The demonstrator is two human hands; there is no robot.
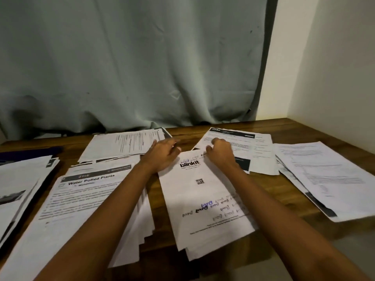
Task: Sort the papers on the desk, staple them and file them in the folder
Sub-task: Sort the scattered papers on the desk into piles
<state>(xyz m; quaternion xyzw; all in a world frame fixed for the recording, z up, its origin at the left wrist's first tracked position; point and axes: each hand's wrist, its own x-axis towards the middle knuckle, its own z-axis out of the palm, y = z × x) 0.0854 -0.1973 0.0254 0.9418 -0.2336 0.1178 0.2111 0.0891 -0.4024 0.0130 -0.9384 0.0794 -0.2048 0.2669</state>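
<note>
At the near edge of the desk (pixel 288 128) lies the middle pile (pixel 203 199), a little fanned, with a "blinkit" sheet and some handwriting on top. Just beside it on the left is the big pile (pixel 87 201), headed "Water Potted Plants". Further left, the edge pile (pixel 22 185) is cut by the frame. On the right, apart from the middle pile, the right pile (pixel 324 179) lies slanted.

Both hands are at the far end of the middle pile. The left hand (pixel 162 155) rests on its far left corner, fingers loose and nearly straight. The right hand (pixel 220 154) is at the far right corner with fingers curled; whether they pinch the sheet I cannot tell.

Behind the hands lie the back left pile (pixel 121 147) and the back right pile (pixel 243 147). A dark flat thing (pixel 30 152) lies far left. A curtain (pixel 132 67) hangs behind, a wall (pixel 324 57) to the right.
</note>
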